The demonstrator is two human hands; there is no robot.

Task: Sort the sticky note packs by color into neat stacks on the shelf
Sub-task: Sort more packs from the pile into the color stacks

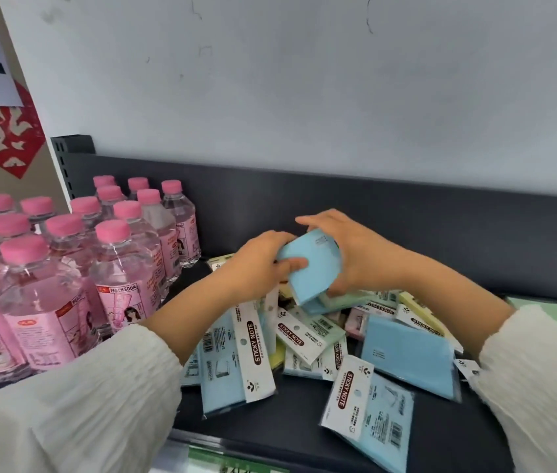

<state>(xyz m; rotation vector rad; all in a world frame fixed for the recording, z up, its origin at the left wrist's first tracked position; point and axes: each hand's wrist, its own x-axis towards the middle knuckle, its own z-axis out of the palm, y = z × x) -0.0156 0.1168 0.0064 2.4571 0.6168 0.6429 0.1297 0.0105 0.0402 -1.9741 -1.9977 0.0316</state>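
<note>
- The shelf point(270, 428) looks like dark painted metal with a smooth, matt finish.
- The sticky note packs point(410, 356) sit in clear, glossy plastic wrap with white paper header cards.
- The blue pack point(311, 268) held in both hands looks like smooth matt paper.
- The bottles point(123, 268) are clear shiny plastic with matt pink caps.
- The sleeves point(75, 414) are crinkled white cloth.
- The wall point(304, 97) is matt and scuffed.

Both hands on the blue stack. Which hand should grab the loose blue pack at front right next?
Right. The right hand is on the side nearer the loose blue pack, with open shelf between. The left hand would have to cross over; it already grips the blue stack.
</note>
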